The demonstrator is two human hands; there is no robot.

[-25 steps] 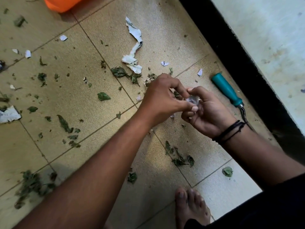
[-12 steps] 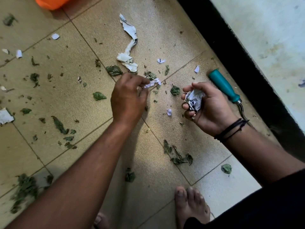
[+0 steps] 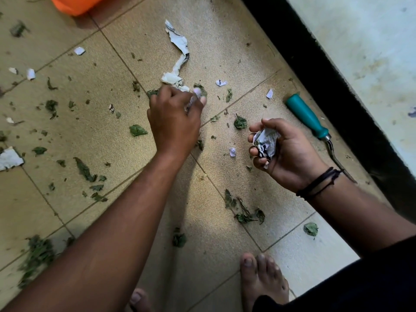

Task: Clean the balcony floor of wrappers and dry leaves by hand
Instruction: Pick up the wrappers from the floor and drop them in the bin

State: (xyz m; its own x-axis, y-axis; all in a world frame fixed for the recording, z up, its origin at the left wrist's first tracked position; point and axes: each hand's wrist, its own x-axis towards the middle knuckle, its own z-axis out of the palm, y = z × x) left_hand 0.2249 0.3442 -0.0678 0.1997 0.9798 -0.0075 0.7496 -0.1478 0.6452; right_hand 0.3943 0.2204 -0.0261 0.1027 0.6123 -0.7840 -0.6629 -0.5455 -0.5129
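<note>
My right hand (image 3: pixel 286 149) is curled around a wad of crumpled paper scraps (image 3: pixel 265 143), held just above the tan tiled floor (image 3: pixel 225 41). My left hand (image 3: pixel 173 115) reaches down to the tiles with its fingers closed on small paper bits at the lower end of a long torn paper strip (image 3: pixel 179 55). Dry green leaves lie scattered around, such as a leaf (image 3: pixel 137 130) left of my left hand and a leaf clump (image 3: pixel 244 211) below my right hand. Small white scraps (image 3: pixel 232 152) dot the floor.
A teal-handled garden tool (image 3: pixel 308 117) lies by the black wall skirting (image 3: pixel 326 86) on the right. An orange container (image 3: pixel 74 4) stands at the top left. My bare feet (image 3: pixel 263 280) are at the bottom. A larger paper piece (image 3: pixel 9 158) lies at the left edge.
My left hand left my right hand and moved up to the scraps by the paper strip, closing on them. My right hand stays curled on its wad.
</note>
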